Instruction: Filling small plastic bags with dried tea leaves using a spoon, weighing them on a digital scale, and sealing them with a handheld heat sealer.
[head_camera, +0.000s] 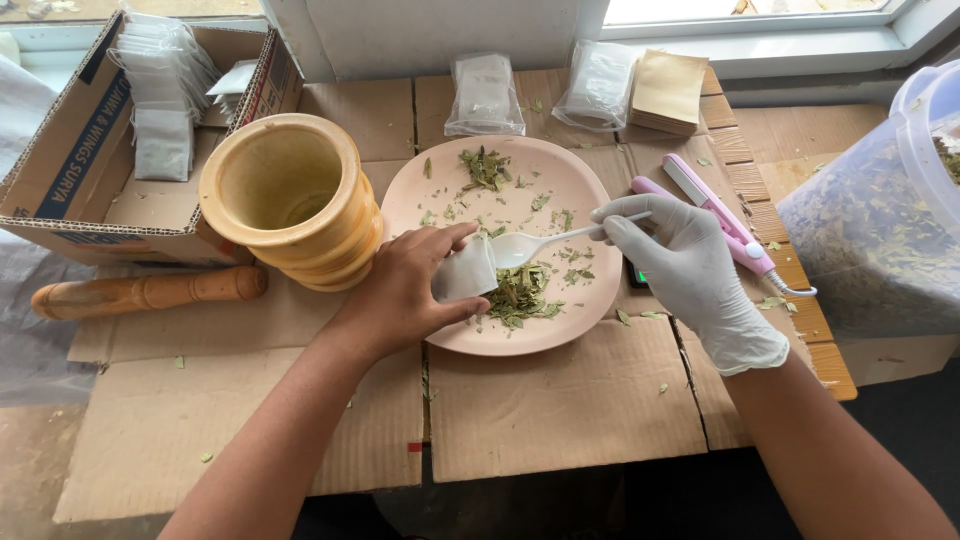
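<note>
My left hand (405, 295), bare, holds a small white tea bag (463, 274) at the near left edge of a round pink plate (570, 185). My right hand (680, 265), in a white glove, holds a white plastic spoon (530, 245) by its handle, with the bowl at the mouth of the bag. Dried green leaves (518, 292) lie in a pile on the plate just below the spoon. More leaves (485, 168) are scattered at the plate's far side.
A wooden mortar (290, 200) stands left of the plate, its pestle (150, 292) lying in front. A cardboard box (60, 165) of white bags sits far left. A pink handheld sealer (715, 212) lies right of the plate, beside a plastic tub of leaves (880, 230). Packets (485, 92) line the back.
</note>
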